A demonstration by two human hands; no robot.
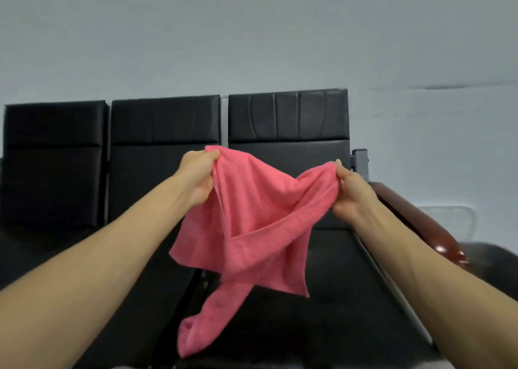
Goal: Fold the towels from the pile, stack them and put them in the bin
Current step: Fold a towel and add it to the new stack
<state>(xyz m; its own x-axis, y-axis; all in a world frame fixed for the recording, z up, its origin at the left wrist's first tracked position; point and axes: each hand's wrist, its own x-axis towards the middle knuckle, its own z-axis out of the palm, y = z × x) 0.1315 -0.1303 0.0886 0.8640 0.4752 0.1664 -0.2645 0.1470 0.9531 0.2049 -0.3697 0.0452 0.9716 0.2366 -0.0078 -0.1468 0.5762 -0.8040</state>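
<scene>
A pink towel [246,228] hangs in the air in front of me, twisted and partly bunched, with one long tail drooping down to the lower middle. My left hand [197,179] grips its upper left edge. My right hand [351,192] pinches its upper right edge. Both hands are raised at about the same height above the black seats. No towel pile and no bin show in this view.
A row of three black padded seats [162,133] stands against a pale wall. A dark red wooden armrest [420,223] runs along the right side, with a grey metal post [360,161] behind it and a pale object [448,217] beyond it.
</scene>
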